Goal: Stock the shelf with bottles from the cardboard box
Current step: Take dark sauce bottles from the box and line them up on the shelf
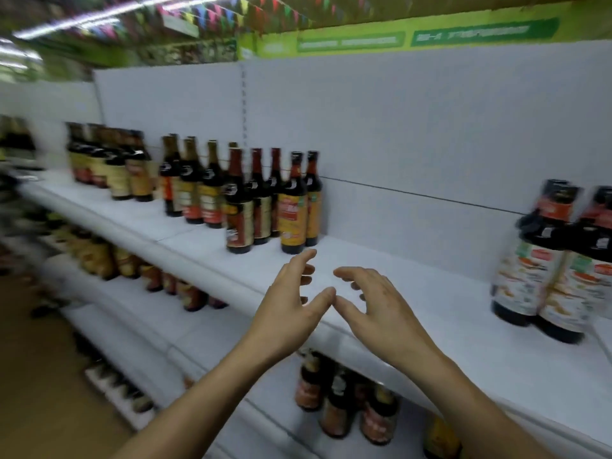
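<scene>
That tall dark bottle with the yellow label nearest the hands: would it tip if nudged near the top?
Probably yes: the yellow-labelled bottle is tall and narrow with a long neck, so a push up high would likely topple it. It looks full of dark liquid, so likely heavy for its size. Its glossy surface suggests glass, probably fragile.

One head-worn wide-angle view looks forward and down from close in front of the white shelf (414,293). It is near enough that the left forearm (212,385) and right forearm (463,392) enter from the bottom edge across the shelf's front lip. The camera faces the shelving at a slant, so the row of dark bottles (238,200) recedes leftward, with the lower shelves (149,326) beneath. The edges are blurred and bent.
</scene>
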`<state>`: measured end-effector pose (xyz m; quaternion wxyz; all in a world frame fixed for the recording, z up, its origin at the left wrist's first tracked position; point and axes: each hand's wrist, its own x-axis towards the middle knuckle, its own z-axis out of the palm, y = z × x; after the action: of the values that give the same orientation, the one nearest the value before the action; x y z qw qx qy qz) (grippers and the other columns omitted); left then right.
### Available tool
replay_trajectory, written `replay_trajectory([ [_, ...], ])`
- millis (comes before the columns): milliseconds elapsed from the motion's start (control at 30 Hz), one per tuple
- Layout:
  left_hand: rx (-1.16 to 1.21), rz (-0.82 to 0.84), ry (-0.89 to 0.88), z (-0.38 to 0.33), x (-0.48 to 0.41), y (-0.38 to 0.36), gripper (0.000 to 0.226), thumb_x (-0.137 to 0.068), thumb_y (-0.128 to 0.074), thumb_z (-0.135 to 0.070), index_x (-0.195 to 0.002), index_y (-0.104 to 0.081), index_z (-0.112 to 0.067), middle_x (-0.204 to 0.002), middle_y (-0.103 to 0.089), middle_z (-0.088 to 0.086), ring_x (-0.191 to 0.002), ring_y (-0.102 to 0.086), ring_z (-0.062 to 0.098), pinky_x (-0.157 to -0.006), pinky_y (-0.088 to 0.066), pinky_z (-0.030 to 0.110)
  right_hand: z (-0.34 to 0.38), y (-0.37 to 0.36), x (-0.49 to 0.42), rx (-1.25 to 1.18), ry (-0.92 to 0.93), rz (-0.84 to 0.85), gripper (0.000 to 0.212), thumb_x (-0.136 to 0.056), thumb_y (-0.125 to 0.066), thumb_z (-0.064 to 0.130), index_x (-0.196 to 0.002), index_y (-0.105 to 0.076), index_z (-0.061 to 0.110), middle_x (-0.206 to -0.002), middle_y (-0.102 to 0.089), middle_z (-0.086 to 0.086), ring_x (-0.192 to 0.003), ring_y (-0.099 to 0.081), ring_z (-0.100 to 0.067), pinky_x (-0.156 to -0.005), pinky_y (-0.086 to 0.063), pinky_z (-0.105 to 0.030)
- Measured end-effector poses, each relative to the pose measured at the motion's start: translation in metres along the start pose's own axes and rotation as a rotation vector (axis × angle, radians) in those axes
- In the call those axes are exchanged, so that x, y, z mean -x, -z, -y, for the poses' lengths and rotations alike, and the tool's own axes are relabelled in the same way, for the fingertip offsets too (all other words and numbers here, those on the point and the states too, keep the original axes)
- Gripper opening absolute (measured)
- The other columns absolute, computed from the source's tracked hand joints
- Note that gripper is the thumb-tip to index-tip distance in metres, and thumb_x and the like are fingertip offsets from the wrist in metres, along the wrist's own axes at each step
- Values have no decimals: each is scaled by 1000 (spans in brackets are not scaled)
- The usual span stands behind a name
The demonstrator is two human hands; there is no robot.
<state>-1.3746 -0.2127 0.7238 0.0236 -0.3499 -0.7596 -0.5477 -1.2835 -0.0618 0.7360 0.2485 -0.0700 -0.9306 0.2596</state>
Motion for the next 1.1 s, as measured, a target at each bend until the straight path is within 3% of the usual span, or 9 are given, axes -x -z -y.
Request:
replay_trajectory([
  [267,-154,-320,213,53,46,116,62,-100,-65,-35,-155,-37,-35,-141,-52,-9,-123,-53,-1,-101,-50,24,90,-120,-58,-228,253,263,41,-99,-59,35,-139,-53,35,-135,-55,18,-123,-51,-3,-105,-47,-32],
  [533,-299,-711,465,99,121,194,59,-100,-67,-30,-154,-41,-29,-136,-54,-9,-122,-54,1,-85,-45,6,174,-245,-73,-444,507,572,43,-101,-57,41,-143,-51,36,-136,-53,19,-119,-53,1,-100,-51,-30],
  [667,-331,-857,656,121,174,201,59,-100,-68,-30,-152,-41,-29,-137,-53,-5,-122,-54,6,-79,-45,1,198,-301,-55,-496,602,748,40,-100,-59,40,-139,-53,34,-129,-57,15,-111,-57,-4,-89,-51,-28],
  [867,-362,-1019,953,148,253,187,64,-98,-69,-36,-155,-39,-31,-139,-55,-8,-123,-54,6,-95,-49,23,212,-372,2,-567,645,1036,37,-99,-60,37,-136,-54,36,-130,-59,11,-107,-57,0,-89,-50,-25],
  [1100,-316,-1023,1158,199,318,150,64,-98,-68,-39,-155,-39,-33,-136,-55,-10,-120,-54,5,-92,-50,24,192,-434,68,-513,581,1264,42,-101,-59,33,-142,-54,26,-135,-59,4,-114,-59,-10,-98,-54,-40],
])
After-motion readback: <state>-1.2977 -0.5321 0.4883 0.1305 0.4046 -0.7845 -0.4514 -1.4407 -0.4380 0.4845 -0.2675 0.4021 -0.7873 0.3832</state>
